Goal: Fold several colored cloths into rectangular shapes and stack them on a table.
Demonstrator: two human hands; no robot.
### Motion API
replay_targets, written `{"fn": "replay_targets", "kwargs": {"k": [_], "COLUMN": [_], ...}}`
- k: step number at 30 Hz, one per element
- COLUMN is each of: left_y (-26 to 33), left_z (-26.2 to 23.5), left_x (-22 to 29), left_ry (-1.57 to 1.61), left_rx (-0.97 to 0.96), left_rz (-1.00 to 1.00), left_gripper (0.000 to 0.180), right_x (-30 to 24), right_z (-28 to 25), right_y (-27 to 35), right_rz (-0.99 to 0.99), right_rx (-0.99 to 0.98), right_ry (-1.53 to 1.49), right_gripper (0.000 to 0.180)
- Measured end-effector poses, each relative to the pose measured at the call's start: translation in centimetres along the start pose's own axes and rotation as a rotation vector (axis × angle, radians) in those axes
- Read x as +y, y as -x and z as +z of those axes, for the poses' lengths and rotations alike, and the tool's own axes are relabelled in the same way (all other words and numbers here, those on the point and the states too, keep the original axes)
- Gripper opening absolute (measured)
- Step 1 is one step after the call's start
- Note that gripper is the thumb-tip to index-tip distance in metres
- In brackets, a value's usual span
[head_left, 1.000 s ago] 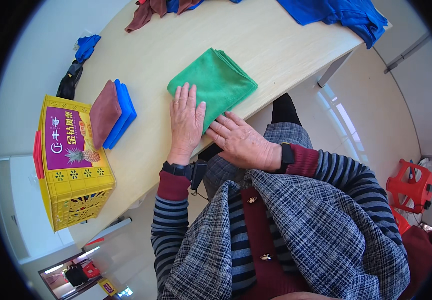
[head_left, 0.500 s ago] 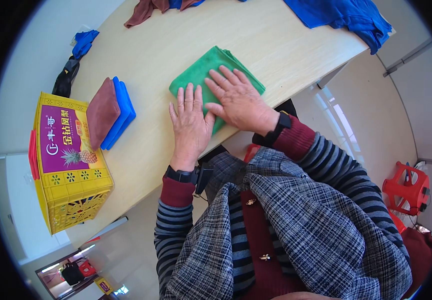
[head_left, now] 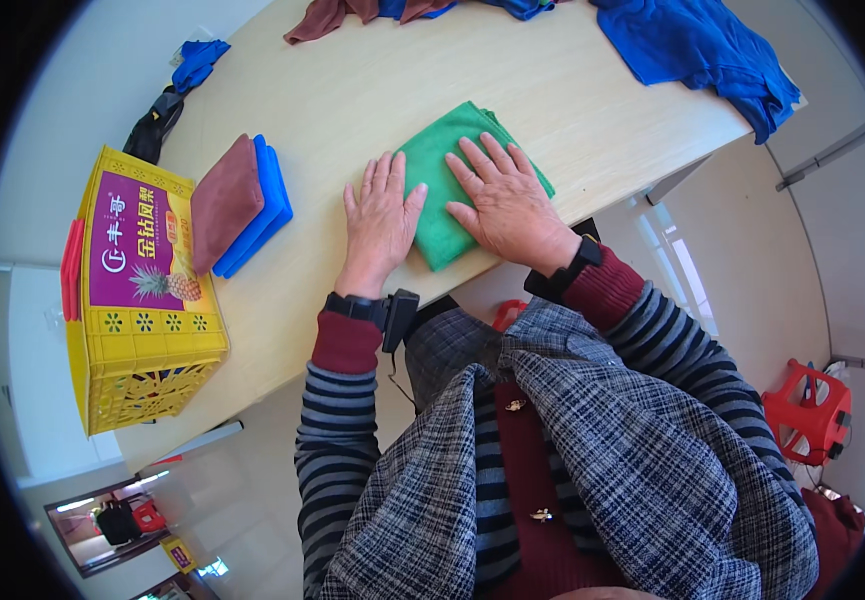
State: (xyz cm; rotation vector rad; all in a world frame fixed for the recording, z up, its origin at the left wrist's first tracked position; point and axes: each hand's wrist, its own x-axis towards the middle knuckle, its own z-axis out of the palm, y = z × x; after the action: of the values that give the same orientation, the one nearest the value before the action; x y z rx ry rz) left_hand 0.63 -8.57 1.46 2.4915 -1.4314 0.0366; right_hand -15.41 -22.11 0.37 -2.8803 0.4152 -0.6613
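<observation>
A folded green cloth [head_left: 442, 160] lies flat on the pale wooden table [head_left: 352, 90] near its front edge. My right hand [head_left: 502, 200] rests flat on top of the cloth, fingers spread. Beside it my left hand [head_left: 380, 222] lies flat, mostly on the table, its fingertips touching the cloth's left edge. Neither hand grips anything. Both wrists wear dark bands.
A stack of folded cloths, brown [head_left: 224, 200] over blue [head_left: 270, 200], sits to the left. A yellow plastic crate [head_left: 137, 330] with a purple printed panel stands at the table's left end. Blue cloth [head_left: 697, 45] and brown cloth [head_left: 327, 15] lie at the far edge. A red stool [head_left: 807, 415] stands on the floor.
My right hand has slid from the cloth's near edge up onto its middle. My left hand has shifted left, off most of the cloth and onto the table.
</observation>
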Motion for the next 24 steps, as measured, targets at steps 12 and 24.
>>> {"fn": "replay_targets", "kwargs": {"k": [12, 24], "left_y": [7.3, 7.7], "left_z": [-0.8, 0.6], "left_x": [5.2, 5.6], "left_ry": [0.086, -0.187], "left_rx": [0.184, 0.338], "left_rz": [0.243, 0.243], "left_gripper": [0.061, 0.048], "right_x": [0.3, 2.9], "right_z": [-0.1, -1.6], "right_y": [0.5, 0.9], "right_rz": [-0.004, -0.235], "right_rx": [-0.025, -0.131], "right_ry": [0.012, -0.110], "right_gripper": [0.067, 0.086]}}
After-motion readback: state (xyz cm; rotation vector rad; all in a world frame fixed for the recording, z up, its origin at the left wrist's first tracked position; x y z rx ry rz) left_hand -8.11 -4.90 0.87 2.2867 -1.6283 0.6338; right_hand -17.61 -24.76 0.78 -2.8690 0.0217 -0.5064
